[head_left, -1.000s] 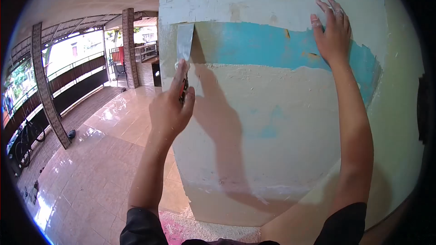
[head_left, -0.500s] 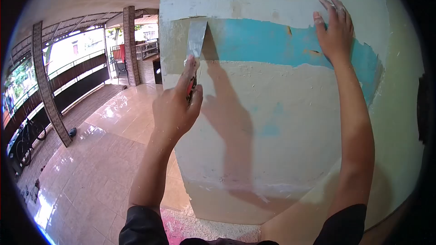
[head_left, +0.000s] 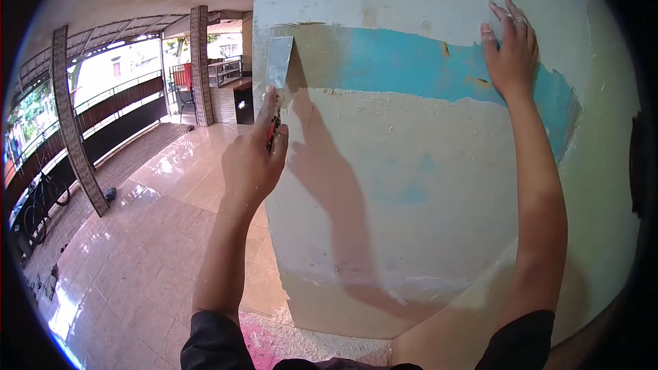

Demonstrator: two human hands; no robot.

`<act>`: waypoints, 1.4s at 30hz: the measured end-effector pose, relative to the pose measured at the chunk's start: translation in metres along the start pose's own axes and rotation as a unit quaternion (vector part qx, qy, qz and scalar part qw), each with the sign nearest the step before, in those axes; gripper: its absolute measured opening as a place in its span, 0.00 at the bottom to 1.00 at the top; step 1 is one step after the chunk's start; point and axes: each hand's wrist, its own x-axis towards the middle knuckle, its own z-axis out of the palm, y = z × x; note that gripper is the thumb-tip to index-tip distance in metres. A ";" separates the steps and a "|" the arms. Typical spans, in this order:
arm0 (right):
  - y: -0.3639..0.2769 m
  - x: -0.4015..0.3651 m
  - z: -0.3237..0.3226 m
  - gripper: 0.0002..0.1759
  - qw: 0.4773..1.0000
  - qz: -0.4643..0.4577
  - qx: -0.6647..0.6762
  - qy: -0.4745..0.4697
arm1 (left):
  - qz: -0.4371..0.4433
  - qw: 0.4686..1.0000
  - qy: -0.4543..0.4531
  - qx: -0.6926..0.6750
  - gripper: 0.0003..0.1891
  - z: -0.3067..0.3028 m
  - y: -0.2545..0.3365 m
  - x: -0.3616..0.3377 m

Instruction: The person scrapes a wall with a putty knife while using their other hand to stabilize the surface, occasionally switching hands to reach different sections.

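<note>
My left hand [head_left: 253, 154] grips a scraper [head_left: 279, 62] by its dark and red handle, with the index finger stretched along toward the blade. The wide metal blade lies at the wall's left edge, over the bare band. My right hand [head_left: 512, 55] rests on the wall with fingers spread, holding nothing. Across the pale wall [head_left: 425, 137] runs a strip of exposed blue paint [head_left: 404, 65], turning greyish-beige near the blade. Ragged edges of the white coat border the strip above and below. Small crumbs cling to the wall under it.
Pale flakes and pink patches cover the ledge [head_left: 322, 348] at the wall's foot. To the left is a shiny tiled floor [head_left: 151, 247] with pillars [head_left: 79, 123], a railing [head_left: 130, 106], a bicycle [head_left: 44, 205] and a chair [head_left: 184, 96].
My left hand and the scraper have moved left, to the wall's edge. The view has shifted slightly, and my right hand stays on the wall.
</note>
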 end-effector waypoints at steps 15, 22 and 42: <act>-0.001 0.001 -0.001 0.24 1.000 0.004 -0.012 -0.013 | -0.043 0.999 -0.005 0.032 0.33 -0.016 -0.015 0.019; -0.004 -0.005 0.002 0.25 0.999 0.011 -0.029 -0.013 | -0.023 1.000 0.010 0.018 0.34 -0.001 -0.017 0.007; -0.009 -0.009 -0.003 0.27 0.998 0.027 -0.043 -0.038 | -0.039 0.997 -0.009 0.072 0.32 -0.026 -0.012 0.054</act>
